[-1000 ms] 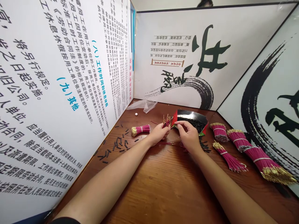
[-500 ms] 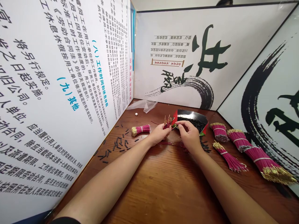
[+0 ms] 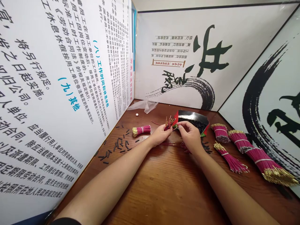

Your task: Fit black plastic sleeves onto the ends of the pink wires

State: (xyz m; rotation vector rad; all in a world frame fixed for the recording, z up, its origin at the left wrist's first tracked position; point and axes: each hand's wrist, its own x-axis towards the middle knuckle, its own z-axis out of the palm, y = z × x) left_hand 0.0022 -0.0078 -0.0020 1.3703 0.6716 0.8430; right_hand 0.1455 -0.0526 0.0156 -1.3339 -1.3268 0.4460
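My left hand (image 3: 161,136) is closed round a loose bunch of dark red wires (image 3: 168,122) whose gold tips point up and away. Close beside it on the right, my right hand (image 3: 190,135) is pinched, thumb against forefinger, at the side of the bunch. What sits between those fingertips is too small to make out. Behind my right hand stands an open black and red box (image 3: 192,115) holding many short black tubes (image 3: 191,124). More wires and black pieces lie under my right hand, partly hidden by it.
A tied bundle of magenta wires (image 3: 142,130) lies left of my hands, near scattered black tubes (image 3: 120,144). Several tied bundles (image 3: 260,154) rest at the right. A clear plastic bag (image 3: 145,106) and a small white ball (image 3: 137,114) lie at the back. Printed panels (image 3: 168,84) enclose the table.
Both hands keep almost the same place and grip, with only slight finger movement. A dark shape above the back panel's top edge has gone from view.
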